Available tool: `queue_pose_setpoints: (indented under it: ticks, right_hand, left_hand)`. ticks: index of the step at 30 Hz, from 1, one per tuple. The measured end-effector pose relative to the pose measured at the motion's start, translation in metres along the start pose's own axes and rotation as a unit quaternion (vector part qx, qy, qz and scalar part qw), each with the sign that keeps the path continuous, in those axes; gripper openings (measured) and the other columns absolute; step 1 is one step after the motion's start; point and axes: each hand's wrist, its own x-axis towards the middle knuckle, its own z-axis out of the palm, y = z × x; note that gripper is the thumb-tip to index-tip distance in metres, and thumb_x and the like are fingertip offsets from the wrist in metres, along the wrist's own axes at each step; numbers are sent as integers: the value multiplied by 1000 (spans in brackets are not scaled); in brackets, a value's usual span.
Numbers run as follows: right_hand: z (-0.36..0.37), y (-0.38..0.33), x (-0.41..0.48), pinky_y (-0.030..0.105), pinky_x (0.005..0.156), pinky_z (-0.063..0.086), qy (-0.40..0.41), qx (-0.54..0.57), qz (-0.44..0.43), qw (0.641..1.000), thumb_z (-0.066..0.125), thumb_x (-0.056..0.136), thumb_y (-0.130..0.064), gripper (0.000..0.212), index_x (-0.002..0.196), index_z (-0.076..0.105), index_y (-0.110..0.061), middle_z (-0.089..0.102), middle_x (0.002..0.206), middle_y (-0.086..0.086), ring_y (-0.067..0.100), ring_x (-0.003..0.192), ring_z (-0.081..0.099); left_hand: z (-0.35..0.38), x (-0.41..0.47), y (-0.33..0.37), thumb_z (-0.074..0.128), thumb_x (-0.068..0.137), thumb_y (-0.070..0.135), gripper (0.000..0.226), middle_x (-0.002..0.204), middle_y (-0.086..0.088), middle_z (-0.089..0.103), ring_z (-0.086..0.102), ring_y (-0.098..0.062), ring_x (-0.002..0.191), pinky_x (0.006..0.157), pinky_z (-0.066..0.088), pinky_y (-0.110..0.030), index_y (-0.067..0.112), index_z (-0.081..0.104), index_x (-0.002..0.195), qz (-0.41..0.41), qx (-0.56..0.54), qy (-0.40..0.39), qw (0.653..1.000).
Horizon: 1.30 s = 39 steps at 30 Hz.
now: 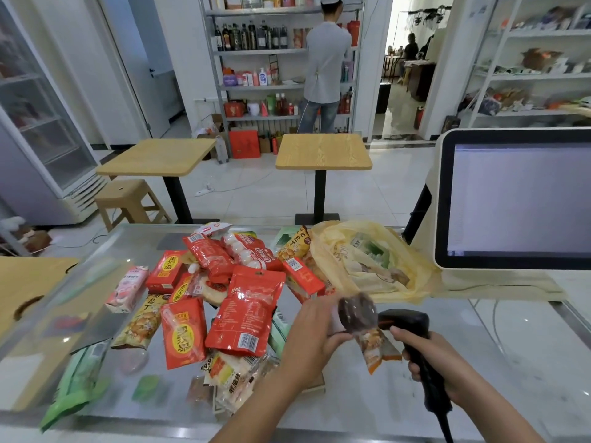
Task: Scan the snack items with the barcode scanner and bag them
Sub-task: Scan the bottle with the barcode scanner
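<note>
left grip (315, 342) pinching crinkly snack packet (372, 345), blurred dark top, orange bottom, over glass bench (499, 362) | right grip (431, 366) clenching matte black barcode scanner (406, 321), nose just beside packet | glossy red pouches (249, 308) lying heaped left | thin yellow plastic bag (412, 270) sagging behind

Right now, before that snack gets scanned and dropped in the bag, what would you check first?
1. Scanner held securely: the right hand grips the barcode scanner by its handle. Ok.
2. Item held securely: the left hand grips the snack packet, lifted off the counter. Ok.
3. Scanner aimed at the item: its head sits close beside the packet and faces it. Ok.
4. Barcode turned toward the scanner: the packet is blurred. Cannot tell.
5. Bag ready: the yellow bag lies open with packets already inside. Ok.
6. Screen ready to log the scan: it is lit, but its text is too faint to read. Cannot tell.
</note>
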Motion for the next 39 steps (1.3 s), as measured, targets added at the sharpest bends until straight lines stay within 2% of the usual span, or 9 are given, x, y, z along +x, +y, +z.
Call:
queue_pose_setpoints:
  ticks: [4, 10, 13, 18, 22, 25, 31, 36, 39]
  right_hand:
    - [0, -1, -1, 23, 40, 34, -4, 8, 7, 1000, 70, 85, -21, 43, 110, 56, 11, 48, 58, 9, 17, 41, 41]
    - [4, -5, -5, 23, 41, 34, -23, 11, 6, 1000, 70, 85, -22, 37, 106, 57, 7, 48, 56, 9, 16, 40, 41]
    - [7, -8, -7, 23, 40, 34, -23, 12, -4, 1000, 70, 85, -22, 37, 105, 56, 6, 48, 56, 9, 16, 40, 40]
    - [10, -15, -11, 23, 40, 35, -28, 7, -7, 1000, 70, 85, -22, 32, 99, 58, 3, 49, 55, 9, 16, 40, 41]
    - [11, -20, -11, 23, 39, 35, -24, 15, -5, 1000, 69, 86, -22, 33, 102, 58, 4, 49, 55, 8, 16, 40, 40]
    - [9, -21, -10, 22, 39, 35, -17, 27, 7, 999, 69, 86, -22, 33, 104, 57, 2, 48, 55, 7, 15, 41, 40]
    - [11, -19, -11, 23, 42, 39, -29, 36, 21, 999, 72, 82, -25, 36, 100, 57, 2, 55, 61, 13, 19, 44, 46]
    - [24, -11, -18, 35, 65, 56, -96, 42, 30, 994, 67, 86, -24, 32, 109, 67, -2, 72, 100, 23, 35, 89, 70]
    - [28, -6, -17, 36, 65, 57, -80, 74, 15, 994, 70, 83, -14, 33, 113, 64, -1, 72, 102, 23, 37, 93, 69]
  left_hand:
    - [-21, 13, 31, 67, 79, 49, 45, 119, 12, 60, 56, -1, 107, 84, 47, -18, 37, 48, 119, -219, -352, 118, 903]
    - [-32, 19, 26, 64, 74, 57, 64, 105, -17, 70, 67, -33, 98, 97, 47, -50, 10, 58, 117, -435, -721, 82, 532]
    - [-36, 16, 28, 65, 72, 56, 69, 94, -16, 70, 68, -30, 80, 86, 52, -47, 6, 58, 119, -427, -765, 63, 479]
    - [-49, 19, 42, 75, 70, 23, 54, 87, -19, 69, 68, -32, 71, 64, 58, -43, 7, 55, 118, -396, -741, 23, 542]
    - [-47, 19, 36, 83, 63, 17, 65, 115, 1, 65, 64, -15, 98, 79, 52, -28, 31, 53, 119, -290, -441, 11, 849]
    - [-38, 17, 33, 80, 68, 6, 69, 128, 21, 49, 44, 0, 121, 94, 41, -13, 49, 50, 113, -30, -252, 43, 966]
    - [16, -5, 5, 67, 81, 28, 47, 128, -5, 33, 36, -21, 119, 96, 40, -34, 38, 46, 122, 229, 131, 107, 958]
    - [19, -15, 12, 68, 82, 43, 26, 99, 1, 53, 55, -16, 88, 77, 46, -23, 44, 54, 103, 73, 26, 100, 992]
    - [20, -19, 5, 64, 86, 19, 47, 108, -2, 47, 51, -13, 94, 78, 49, -22, 28, 49, 129, 90, 64, 68, 992]
